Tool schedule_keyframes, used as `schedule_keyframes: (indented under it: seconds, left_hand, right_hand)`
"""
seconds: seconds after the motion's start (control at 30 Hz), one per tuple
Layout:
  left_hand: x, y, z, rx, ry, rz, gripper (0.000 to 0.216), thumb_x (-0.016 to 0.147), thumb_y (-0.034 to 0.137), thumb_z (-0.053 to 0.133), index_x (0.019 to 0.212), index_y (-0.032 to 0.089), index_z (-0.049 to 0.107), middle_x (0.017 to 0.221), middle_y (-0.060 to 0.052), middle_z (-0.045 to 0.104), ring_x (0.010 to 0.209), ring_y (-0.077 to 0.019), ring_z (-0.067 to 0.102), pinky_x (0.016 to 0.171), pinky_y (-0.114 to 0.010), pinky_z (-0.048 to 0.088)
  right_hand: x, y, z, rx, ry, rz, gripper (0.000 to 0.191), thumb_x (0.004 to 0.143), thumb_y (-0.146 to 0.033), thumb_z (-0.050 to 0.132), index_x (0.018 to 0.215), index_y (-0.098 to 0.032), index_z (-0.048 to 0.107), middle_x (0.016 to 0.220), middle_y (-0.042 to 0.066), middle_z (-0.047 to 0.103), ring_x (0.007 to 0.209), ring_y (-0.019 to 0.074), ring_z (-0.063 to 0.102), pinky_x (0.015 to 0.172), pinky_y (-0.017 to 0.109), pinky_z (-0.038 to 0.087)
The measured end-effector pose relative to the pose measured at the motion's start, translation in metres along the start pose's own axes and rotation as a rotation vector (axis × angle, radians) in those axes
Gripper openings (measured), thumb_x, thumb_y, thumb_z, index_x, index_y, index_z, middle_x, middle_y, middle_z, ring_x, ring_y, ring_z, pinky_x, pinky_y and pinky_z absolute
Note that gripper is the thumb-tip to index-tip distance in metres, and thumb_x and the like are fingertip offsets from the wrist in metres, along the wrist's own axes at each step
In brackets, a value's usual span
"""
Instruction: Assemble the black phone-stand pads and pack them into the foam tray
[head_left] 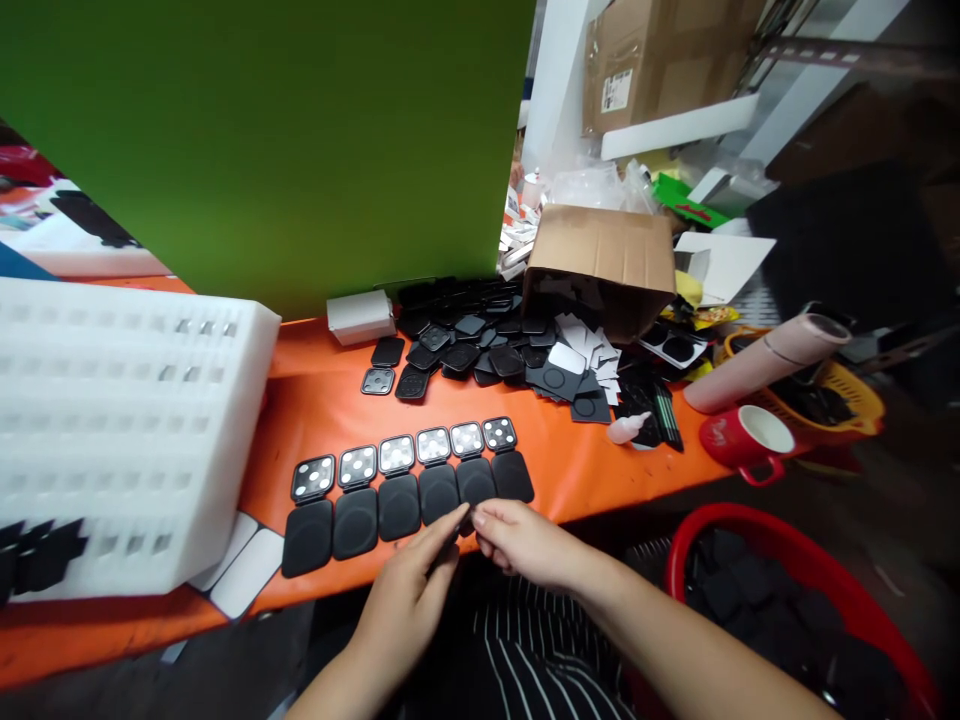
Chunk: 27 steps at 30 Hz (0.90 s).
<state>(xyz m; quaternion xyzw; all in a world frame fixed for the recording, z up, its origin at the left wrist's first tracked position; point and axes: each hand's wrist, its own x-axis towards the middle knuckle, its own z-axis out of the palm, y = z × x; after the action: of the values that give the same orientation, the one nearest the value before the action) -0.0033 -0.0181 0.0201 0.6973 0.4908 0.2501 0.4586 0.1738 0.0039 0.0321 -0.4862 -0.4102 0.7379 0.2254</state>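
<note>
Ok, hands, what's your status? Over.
Left hand, right hand: tips meeting at near edge of cases; grip unclear. Six cases open, in a row. Pile behind, apart from both hands.

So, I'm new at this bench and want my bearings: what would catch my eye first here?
The big green board fills the upper left, above an orange table. Near its front edge lies a neat row of six opened black cases, where the left hand and right hand meet fingertip to fingertip. A white foam tray sits at the left.
</note>
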Motion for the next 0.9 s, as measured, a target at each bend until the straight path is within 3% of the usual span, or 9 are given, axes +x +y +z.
schedule_keyframes:
  seconds: [0.17, 0.33, 0.4, 0.57, 0.67, 0.77, 0.9]
  left_hand:
    - [-0.003, 0.003, -0.007, 0.261, -0.016, 0.156, 0.047, 0.083, 0.014, 0.038, 0.128, 0.028, 0.039, 0.117, -0.003, 0.058, 0.103, -0.0173, 0.056, 0.087, -0.032, 0.046]
    - [-0.001, 0.006, -0.005, 0.233, 0.043, 0.193, 0.044, 0.083, 0.015, 0.040, 0.125, 0.026, 0.043, 0.108, -0.006, 0.061, 0.096, -0.0188, 0.057, 0.082, -0.033, 0.047]
    - [0.003, 0.008, -0.003, 0.112, 0.086, 0.116, 0.037, 0.083, 0.019, 0.042, 0.119, 0.025, 0.050, 0.107, -0.007, 0.062, 0.097, -0.0200, 0.056, 0.084, -0.035, 0.045]
    - [0.017, 0.010, 0.000, -0.326, 0.250, -0.246, 0.026, 0.078, 0.035, 0.052, 0.091, 0.014, 0.061, 0.089, -0.008, 0.066, 0.086, -0.0231, 0.060, 0.074, -0.033, 0.048]
    - [0.019, 0.014, 0.001, -0.335, 0.315, -0.306, 0.026, 0.074, 0.038, 0.057, 0.081, 0.014, 0.060, 0.078, -0.004, 0.066, 0.077, -0.0211, 0.060, 0.069, -0.029, 0.047]
    - [0.013, 0.018, 0.002, -0.236, 0.282, -0.231, 0.023, 0.076, 0.036, 0.054, 0.085, 0.015, 0.062, 0.074, -0.003, 0.066, 0.071, -0.0186, 0.060, 0.066, -0.027, 0.047]
    - [0.003, 0.017, 0.004, -0.072, 0.221, -0.007, 0.023, 0.080, 0.026, 0.051, 0.100, 0.022, 0.062, 0.090, -0.004, 0.066, 0.082, -0.0183, 0.061, 0.074, -0.028, 0.047]
  right_hand:
    - [-0.002, 0.001, -0.001, 0.451, -0.153, 0.172, 0.025, 0.081, -0.041, 0.048, 0.076, -0.016, 0.048, 0.062, -0.003, 0.046, 0.042, 0.0037, 0.034, 0.038, 0.016, 0.018]
    - [0.004, 0.006, 0.005, 0.606, -0.115, 0.157, 0.024, 0.079, -0.037, 0.052, 0.073, -0.014, 0.051, 0.057, -0.004, 0.043, 0.039, 0.0023, 0.030, 0.037, 0.017, 0.014]
    - [0.005, 0.007, 0.007, 0.642, -0.100, 0.092, 0.025, 0.080, -0.038, 0.052, 0.075, -0.014, 0.052, 0.057, -0.004, 0.043, 0.039, 0.0023, 0.031, 0.037, 0.017, 0.016]
    - [-0.002, 0.005, 0.008, 0.568, -0.163, 0.022, 0.030, 0.084, -0.044, 0.044, 0.088, -0.016, 0.055, 0.057, -0.005, 0.044, 0.038, 0.0029, 0.031, 0.036, 0.017, 0.018]
    - [-0.006, 0.005, 0.009, 0.468, -0.155, 0.055, 0.026, 0.083, -0.039, 0.047, 0.088, -0.015, 0.056, 0.060, -0.003, 0.045, 0.041, 0.0028, 0.034, 0.036, 0.015, 0.018]
    - [-0.007, 0.003, 0.011, 0.411, -0.120, 0.083, 0.023, 0.081, -0.037, 0.048, 0.081, -0.015, 0.053, 0.059, -0.004, 0.045, 0.041, 0.0026, 0.034, 0.035, 0.015, 0.019]
    - [-0.009, 0.004, 0.010, 0.477, -0.127, 0.139, 0.017, 0.079, -0.032, 0.050, 0.075, -0.016, 0.048, 0.060, -0.004, 0.044, 0.040, 0.0021, 0.033, 0.035, 0.014, 0.015]
